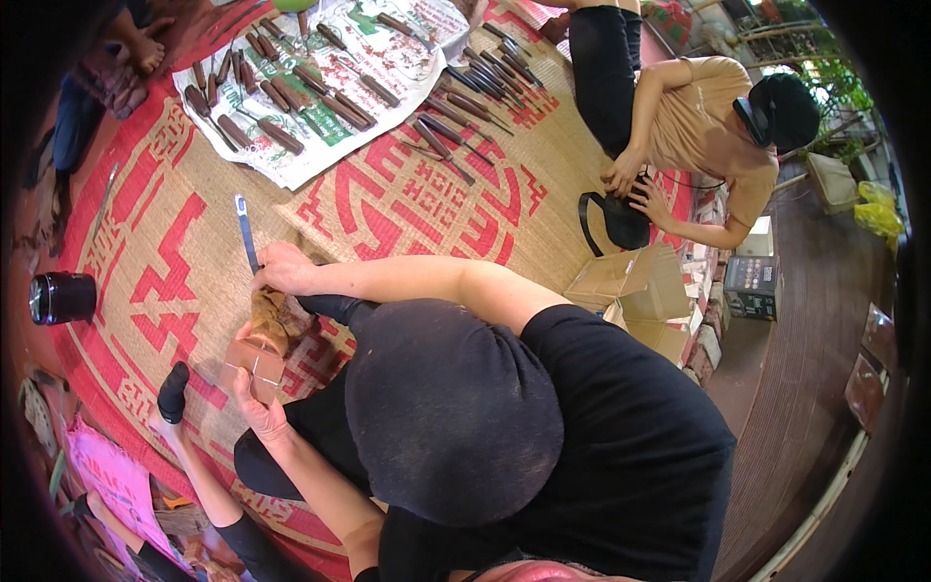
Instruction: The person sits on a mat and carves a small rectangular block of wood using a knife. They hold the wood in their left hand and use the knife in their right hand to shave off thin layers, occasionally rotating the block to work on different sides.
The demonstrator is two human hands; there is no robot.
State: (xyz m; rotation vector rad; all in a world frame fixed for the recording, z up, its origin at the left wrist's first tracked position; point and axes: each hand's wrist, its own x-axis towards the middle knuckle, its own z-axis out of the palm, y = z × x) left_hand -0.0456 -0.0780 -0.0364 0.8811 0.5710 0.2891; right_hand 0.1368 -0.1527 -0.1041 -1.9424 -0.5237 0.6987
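Note:
My left hand (258,405) grips a flat reddish-brown block (254,369) with thin pale lines across its face, the thumb on top. Above it, my right hand (287,269) is closed round a slim blue strip-like tool (245,231) with a white end pointing away from me; its exact kind is unclear. Between the hands sits a tan-brown wrinkled form (272,322), partly hidden; I cannot tell what it is. A big rounded dark cloth shape (454,412), apparently my bent knee, stands between my arms.
A white printed sheet (291,175) holds many wooden-handled carving tools (359,107) on the patterned red-and-tan mat (427,233). A black canister (63,298) stands left. An open carton (640,291) and a co-worker (708,145) holding a black item are right. Another person's limb (199,475) reaches in lower left.

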